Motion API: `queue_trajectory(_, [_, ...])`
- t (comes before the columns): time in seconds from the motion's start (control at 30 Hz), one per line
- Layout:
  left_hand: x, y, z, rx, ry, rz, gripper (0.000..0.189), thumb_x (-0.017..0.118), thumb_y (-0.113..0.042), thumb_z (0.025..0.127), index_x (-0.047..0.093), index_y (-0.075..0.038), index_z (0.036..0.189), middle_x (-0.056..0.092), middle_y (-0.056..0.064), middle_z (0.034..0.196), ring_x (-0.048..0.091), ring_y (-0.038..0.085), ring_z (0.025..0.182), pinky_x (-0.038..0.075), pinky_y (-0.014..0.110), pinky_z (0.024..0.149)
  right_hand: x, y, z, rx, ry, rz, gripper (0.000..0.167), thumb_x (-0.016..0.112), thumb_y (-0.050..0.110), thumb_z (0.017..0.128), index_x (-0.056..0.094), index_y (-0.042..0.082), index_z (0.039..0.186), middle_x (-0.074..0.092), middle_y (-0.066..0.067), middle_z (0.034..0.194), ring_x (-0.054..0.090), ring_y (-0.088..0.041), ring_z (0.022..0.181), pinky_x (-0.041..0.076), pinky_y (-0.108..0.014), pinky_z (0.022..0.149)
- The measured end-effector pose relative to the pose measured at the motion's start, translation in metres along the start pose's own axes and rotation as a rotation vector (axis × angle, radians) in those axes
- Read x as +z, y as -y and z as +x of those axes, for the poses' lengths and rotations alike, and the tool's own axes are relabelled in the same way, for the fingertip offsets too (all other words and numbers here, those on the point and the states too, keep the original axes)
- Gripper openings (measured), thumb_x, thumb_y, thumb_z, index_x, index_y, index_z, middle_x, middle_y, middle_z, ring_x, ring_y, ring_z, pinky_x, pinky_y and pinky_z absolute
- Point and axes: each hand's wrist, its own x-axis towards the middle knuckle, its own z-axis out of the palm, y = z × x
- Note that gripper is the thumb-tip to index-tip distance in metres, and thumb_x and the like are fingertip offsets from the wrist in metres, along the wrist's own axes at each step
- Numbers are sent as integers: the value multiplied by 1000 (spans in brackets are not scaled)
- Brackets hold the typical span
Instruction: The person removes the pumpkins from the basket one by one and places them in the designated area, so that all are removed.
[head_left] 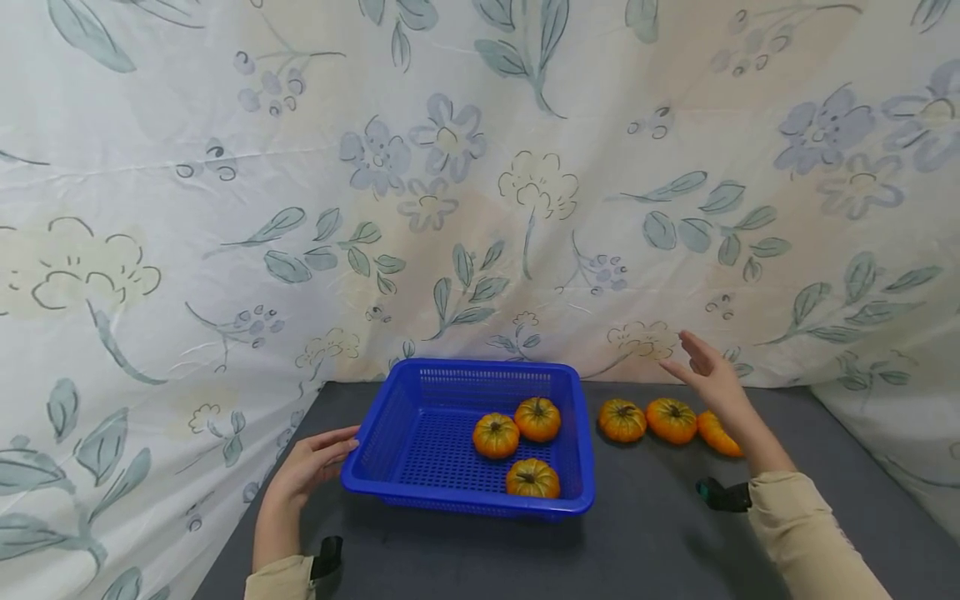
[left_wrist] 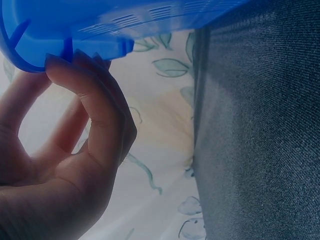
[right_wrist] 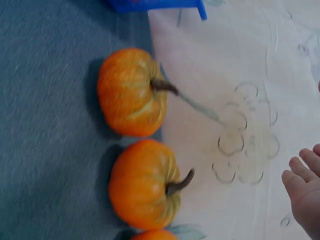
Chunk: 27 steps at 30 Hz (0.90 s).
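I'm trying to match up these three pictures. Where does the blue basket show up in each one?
Head: the blue basket sits low in the middle, seen whole.
Left wrist: its wall runs along the top edge, from the left corner past the middle, with the left hand at its rim.
Right wrist: only a small part of it shows, at the top edge near the middle.
Shared landmark: the flower-patterned cloth.
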Motion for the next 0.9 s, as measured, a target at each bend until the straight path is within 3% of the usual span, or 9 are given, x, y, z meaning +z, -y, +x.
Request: queue_trajectory(0.9, [1,1,0,8,-9,-6,58,71,-31,90,55,-1,137,68,7,123,69,13,100,56,32,83,75,58,23,-143,130,51,81,65,39,93,22,12,156,21,-13,163,19,-32,151,19,-51,120])
